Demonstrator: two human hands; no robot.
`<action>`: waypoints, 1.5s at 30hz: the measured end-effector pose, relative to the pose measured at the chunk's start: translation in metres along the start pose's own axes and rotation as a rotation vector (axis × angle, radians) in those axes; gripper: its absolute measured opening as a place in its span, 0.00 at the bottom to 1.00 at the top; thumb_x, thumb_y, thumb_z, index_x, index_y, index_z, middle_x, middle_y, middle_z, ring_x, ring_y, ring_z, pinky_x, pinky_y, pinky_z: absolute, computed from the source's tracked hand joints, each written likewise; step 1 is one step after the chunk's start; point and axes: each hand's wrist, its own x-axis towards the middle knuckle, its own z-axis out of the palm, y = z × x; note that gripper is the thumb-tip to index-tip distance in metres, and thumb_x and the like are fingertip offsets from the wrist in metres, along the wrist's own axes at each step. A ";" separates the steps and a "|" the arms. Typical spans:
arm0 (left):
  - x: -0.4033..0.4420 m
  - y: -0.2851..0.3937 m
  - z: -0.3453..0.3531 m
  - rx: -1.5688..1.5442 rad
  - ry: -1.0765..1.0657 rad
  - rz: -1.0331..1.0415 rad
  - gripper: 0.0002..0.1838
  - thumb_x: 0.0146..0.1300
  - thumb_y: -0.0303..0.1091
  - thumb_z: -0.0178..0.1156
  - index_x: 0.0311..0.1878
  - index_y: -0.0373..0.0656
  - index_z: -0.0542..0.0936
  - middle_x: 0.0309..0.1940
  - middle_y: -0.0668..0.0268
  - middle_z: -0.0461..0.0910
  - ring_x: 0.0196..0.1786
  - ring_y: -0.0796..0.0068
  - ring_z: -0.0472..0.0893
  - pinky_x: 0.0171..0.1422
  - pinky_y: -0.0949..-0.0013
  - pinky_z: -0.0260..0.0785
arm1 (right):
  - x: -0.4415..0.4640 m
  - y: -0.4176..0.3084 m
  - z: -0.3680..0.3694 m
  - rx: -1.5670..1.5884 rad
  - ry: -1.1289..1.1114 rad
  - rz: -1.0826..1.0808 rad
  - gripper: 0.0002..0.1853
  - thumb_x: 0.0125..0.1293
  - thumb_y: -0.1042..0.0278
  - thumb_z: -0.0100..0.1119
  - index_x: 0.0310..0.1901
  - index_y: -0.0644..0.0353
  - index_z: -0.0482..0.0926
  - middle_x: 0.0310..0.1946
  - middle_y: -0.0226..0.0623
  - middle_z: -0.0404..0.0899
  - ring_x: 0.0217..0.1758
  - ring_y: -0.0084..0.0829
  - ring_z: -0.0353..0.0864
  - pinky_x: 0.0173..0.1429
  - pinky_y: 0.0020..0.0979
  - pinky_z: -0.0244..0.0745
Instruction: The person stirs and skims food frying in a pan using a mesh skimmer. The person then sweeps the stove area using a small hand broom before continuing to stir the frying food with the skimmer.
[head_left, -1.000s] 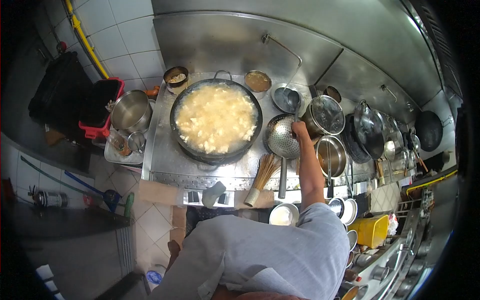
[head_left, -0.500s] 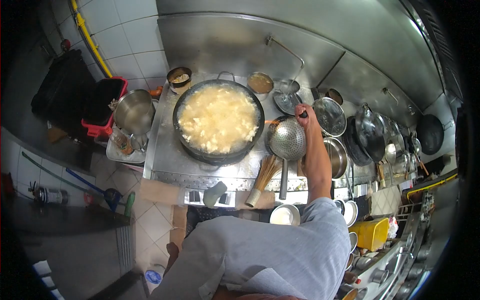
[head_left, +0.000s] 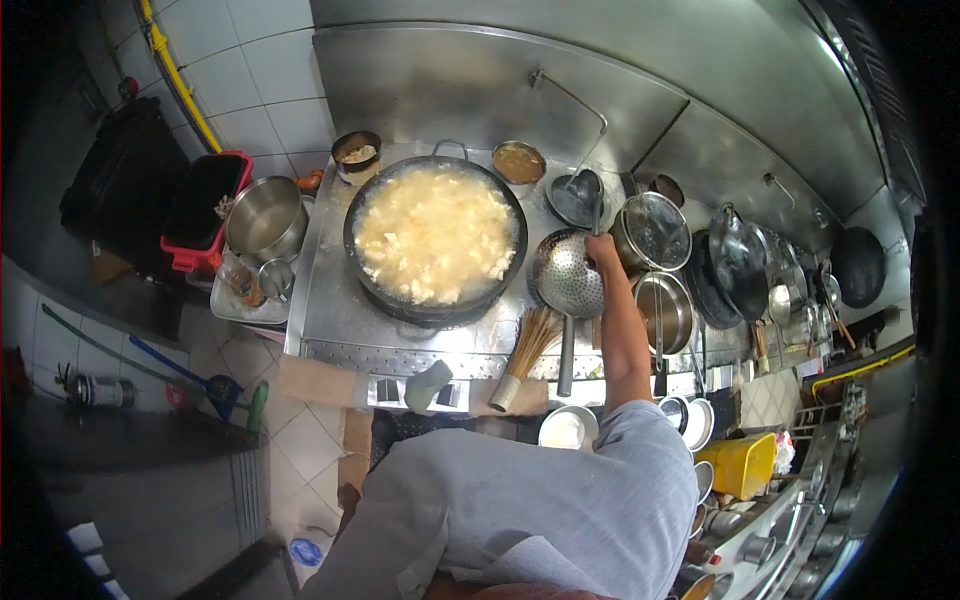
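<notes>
Right hand [head_left: 602, 250] wrapped about the handle of a ladle [head_left: 598, 213], the person has just drawn that fist back toward the stovetop's front edge; half a second ago it was farther out, with the handle's end tipped up. Now the ladle's head sits at the dark shallow bowl [head_left: 560, 200] under the spout [head_left: 572, 99], near the back edge (from where I stand, I can't tell whether the two touch). To my eye that keeps the work at the spout rather than at the wok [head_left: 425, 314], which stands toward the stovetop's left edge, unmoved and full of pale, lumpy food [head_left: 435, 235] in cloudy liquid. A perforated strainer [head_left: 570, 275] lies just below the fist. As for the left hand [head_left: 348, 497], low and half hidden by the body, I cannot tell its grip.
</notes>
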 end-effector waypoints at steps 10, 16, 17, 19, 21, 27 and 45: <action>0.007 -0.015 0.001 0.200 0.041 0.192 0.07 0.59 0.35 0.59 0.36 0.42 0.80 0.32 0.58 0.82 0.36 0.63 0.83 0.39 0.64 0.76 | -0.003 0.024 -0.015 1.695 -0.689 0.379 0.11 0.68 0.74 0.38 0.25 0.58 0.62 0.15 0.25 0.62 0.14 0.16 0.64 0.17 0.18 0.68; 0.014 -0.019 -0.019 0.097 0.077 0.138 0.07 0.59 0.34 0.58 0.36 0.42 0.80 0.32 0.58 0.82 0.37 0.63 0.83 0.40 0.62 0.76 | -0.064 0.030 -0.028 1.774 -0.762 0.345 0.11 0.68 0.73 0.39 0.26 0.60 0.62 0.15 0.25 0.61 0.12 0.15 0.62 0.16 0.17 0.63; 0.016 -0.019 -0.021 0.090 0.082 0.139 0.07 0.59 0.34 0.58 0.36 0.41 0.80 0.32 0.58 0.82 0.37 0.62 0.83 0.40 0.62 0.75 | -0.070 0.031 -0.034 1.674 -0.797 0.359 0.11 0.67 0.74 0.39 0.25 0.58 0.63 0.16 0.24 0.62 0.13 0.15 0.62 0.16 0.17 0.62; 0.020 -0.020 -0.024 0.076 0.098 0.139 0.07 0.59 0.33 0.58 0.36 0.41 0.79 0.31 0.58 0.82 0.37 0.62 0.82 0.41 0.61 0.75 | -0.082 0.035 -0.040 1.533 -0.859 0.353 0.10 0.67 0.73 0.41 0.26 0.56 0.64 0.18 0.23 0.64 0.14 0.14 0.62 0.15 0.18 0.60; 0.019 -0.017 -0.031 0.065 0.111 0.138 0.07 0.59 0.33 0.58 0.36 0.41 0.79 0.31 0.57 0.81 0.37 0.62 0.82 0.41 0.60 0.75 | -0.102 0.031 -0.046 1.331 -0.711 0.317 0.09 0.67 0.72 0.42 0.27 0.55 0.64 0.18 0.23 0.64 0.14 0.13 0.62 0.15 0.18 0.60; 0.031 -0.023 -0.008 0.036 0.158 0.128 0.07 0.60 0.32 0.57 0.36 0.40 0.79 0.31 0.57 0.81 0.39 0.61 0.82 0.42 0.58 0.74 | -0.144 0.005 -0.043 0.787 -0.287 0.153 0.04 0.64 0.74 0.45 0.31 0.57 0.66 0.19 0.25 0.66 0.14 0.17 0.64 0.15 0.22 0.62; -0.024 -0.012 0.012 -0.035 0.182 0.016 0.06 0.59 0.30 0.57 0.28 0.46 0.81 0.25 0.62 0.82 0.32 0.64 0.83 0.34 0.61 0.75 | 0.021 0.010 -0.017 1.550 -0.596 0.576 0.12 0.65 0.75 0.40 0.23 0.57 0.62 0.16 0.27 0.64 0.13 0.18 0.65 0.16 0.19 0.67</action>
